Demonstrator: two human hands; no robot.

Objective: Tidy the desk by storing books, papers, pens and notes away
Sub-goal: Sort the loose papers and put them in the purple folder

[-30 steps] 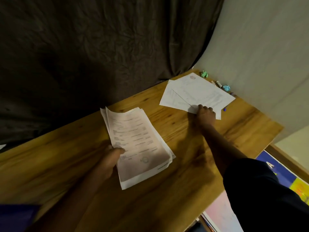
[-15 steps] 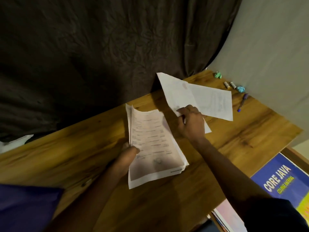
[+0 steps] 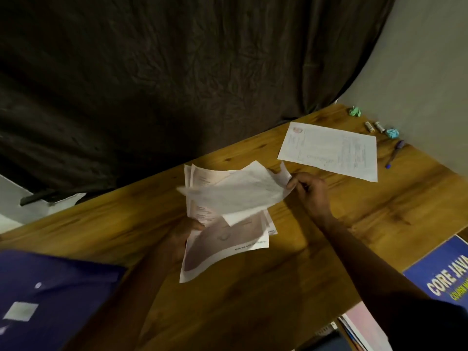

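Purple folder point(image 3: 50, 295): lower left of the frame, nearest the camera, blurred; a likely home for the papers, though that is a guess.
Book point(image 3: 445, 277): blue cover reading "CORE JAVA", lower right, below the desk point(image 3: 253, 312) edge, not on the desktop.
Left hand point(image 3: 182, 239): grips the left edge of the paper stack point(image 3: 225, 241) with the thumb on top, holding it tilted above the desk at centre frame.
Loose sheet point(image 3: 235, 196): 1.0 s ago it lay flat at the far right under the reaching hand; now it hangs, curled and blurred, across the top of the stack.
Right hand point(image 3: 311, 193): pinches the right corner of the loose sheet, fingers curled round it, right of centre.
Meaning: 1 more page joins the bundle, so the gathering of papers is nearly done.
Last sheet point(image 3: 329, 150): 1 printed page is left flat in the upper right, apart from both hands; probably the next pick.
Pen point(image 3: 395, 154): just right of that page, now fully uncovered.
Crumpled notes: 1 green point(image 3: 355, 111), 1 blue point(image 3: 392, 133), by the far edge, untouched.
Caps or tubes point(image 3: 374, 127): 2 small items between the notes; too small to identify.
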